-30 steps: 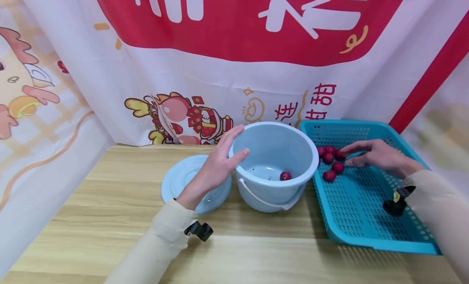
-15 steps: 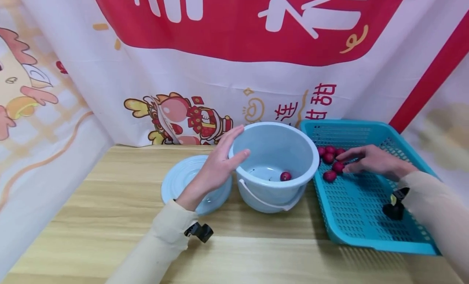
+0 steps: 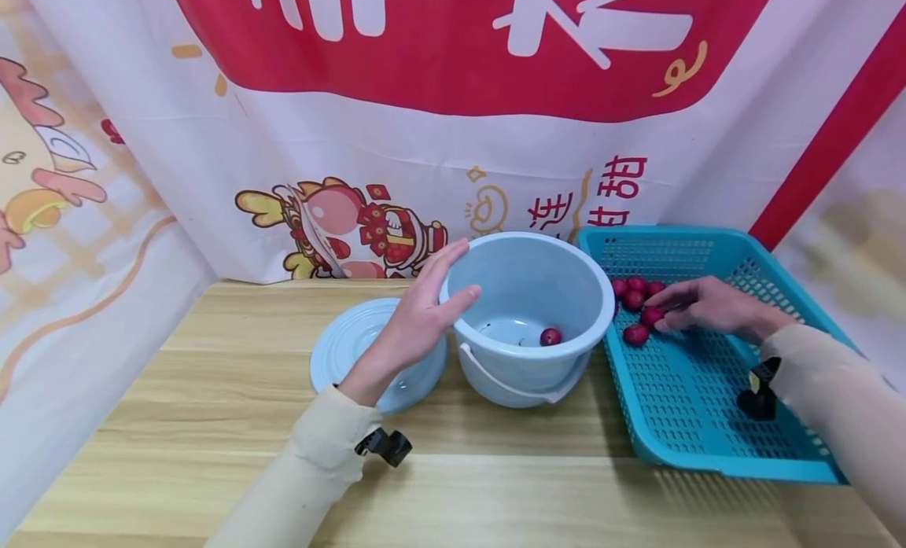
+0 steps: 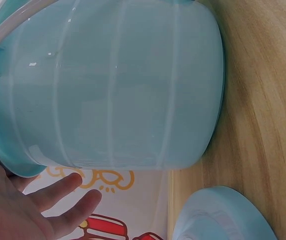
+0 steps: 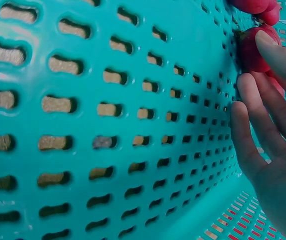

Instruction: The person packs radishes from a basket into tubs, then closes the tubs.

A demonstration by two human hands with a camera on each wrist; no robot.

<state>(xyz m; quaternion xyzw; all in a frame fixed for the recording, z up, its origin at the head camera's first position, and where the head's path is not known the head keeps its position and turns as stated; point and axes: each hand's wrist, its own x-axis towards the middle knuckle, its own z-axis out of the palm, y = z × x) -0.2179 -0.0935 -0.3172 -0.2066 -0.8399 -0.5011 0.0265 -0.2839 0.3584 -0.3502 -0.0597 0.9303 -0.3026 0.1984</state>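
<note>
In the head view, a light blue bucket [image 3: 527, 379] stands upright with one radish [image 3: 550, 337] on its floor. My left hand [image 3: 418, 316] rests at the bucket's left rim, thumb over the rim and the other fingers extended, some straight and spread in the left wrist view. My right hand [image 3: 715, 306] is inside the turquoise basket [image 3: 697, 391], thumb and fingers around a radish [image 3: 651, 317]. In the right wrist view, the thumb presses on that red radish [image 5: 252, 50] and the fingertips lie beside it. Several more radishes [image 3: 633, 299] cluster at the basket's left side.
A round light blue lid [image 3: 340, 343] lies on the wooden table [image 3: 233, 414], left of the bucket and partly under my left forearm. A printed cloth [image 3: 453, 171] hangs behind. The basket stands right beside the bucket. Black wrist mounts are on both sleeves.
My right hand has come down and slightly left from above the radishes and closed around one. My left hand and the bucket stay in place, while the head view has shifted slightly.
</note>
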